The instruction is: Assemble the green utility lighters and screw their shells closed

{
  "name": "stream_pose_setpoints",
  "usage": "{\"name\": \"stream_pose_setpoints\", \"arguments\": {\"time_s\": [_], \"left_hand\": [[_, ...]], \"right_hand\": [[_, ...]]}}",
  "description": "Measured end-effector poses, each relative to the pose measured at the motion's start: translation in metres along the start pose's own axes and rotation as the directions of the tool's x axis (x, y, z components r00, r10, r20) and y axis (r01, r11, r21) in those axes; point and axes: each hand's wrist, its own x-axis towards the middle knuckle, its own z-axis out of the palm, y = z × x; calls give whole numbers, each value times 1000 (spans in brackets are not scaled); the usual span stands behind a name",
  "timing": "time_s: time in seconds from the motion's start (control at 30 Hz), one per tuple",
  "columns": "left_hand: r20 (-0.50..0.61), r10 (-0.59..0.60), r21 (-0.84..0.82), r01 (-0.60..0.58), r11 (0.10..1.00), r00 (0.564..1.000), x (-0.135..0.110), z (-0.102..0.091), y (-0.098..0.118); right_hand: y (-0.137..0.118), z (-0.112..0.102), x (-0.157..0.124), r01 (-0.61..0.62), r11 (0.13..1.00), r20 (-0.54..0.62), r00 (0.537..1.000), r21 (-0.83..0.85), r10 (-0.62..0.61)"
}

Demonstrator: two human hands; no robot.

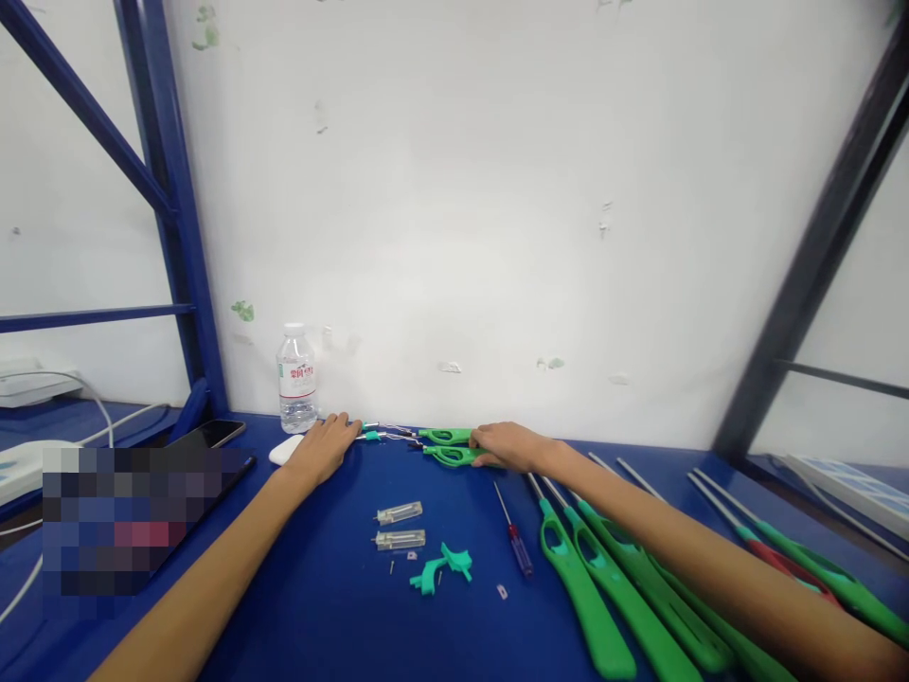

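My right hand (512, 445) is closed around the ends of two green lighter casings (453, 457) lying near the wall. Thin wires run from them leftward to two small teal-and-metal lighter parts (372, 436). My left hand (328, 449) has its fingers bent over the far ends of these parts, which it hides. Close beside that hand lies a white rounded case (285, 450). Nearer to me are two clear fuel tanks (400, 540), teal trigger pieces (455, 563), a small screw (391, 567) and a screwdriver (521, 551) with a purple handle.
Several long green lighters (589, 597) lie at the right, partly under my right forearm, with a red one (785, 568) farther right. A water bottle (296, 384) stands by the wall. Left are a phone (222, 433), power strips and cables. Blue metal posts (167, 199) flank the table.
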Motion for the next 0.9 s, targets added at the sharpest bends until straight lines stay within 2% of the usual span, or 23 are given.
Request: {"name": "stream_pose_setpoints", "arguments": {"time_s": [0.13,0.27,0.4,0.5,0.6,0.7,0.8,0.9], "left_hand": [[-29,32,41,-31,999,999,-2,-3,6],[-76,22,84,-16,996,997,-5,-16,12],[-136,-7,126,25,992,991,-10,-41,14],[-202,-5,129,31,991,979,-23,-66,13],[-281,34,101,-6,995,959,-48,-89,16],[-359,109,43,-100,994,927,-85,-98,23],[-430,155,-8,-175,985,890,-130,-87,32],[-503,164,-95,-243,965,848,-176,-63,41]], "right_hand": [[-3,-3,-5,12,999,-22,1000,-35,-13],[-6,-22,-19,14,998,-89,996,-60,-19],[-21,-45,-54,48,997,-153,986,-67,-58],[-50,-50,-88,112,990,-179,976,-84,-126],[-86,-40,-118,188,975,-176,962,-122,-208],[-117,-24,-137,236,960,-166,951,-152,-260],[-135,-14,-146,278,950,-185,936,-142,-301],[-143,-15,-149,289,951,-188,934,-107,-305]]}}
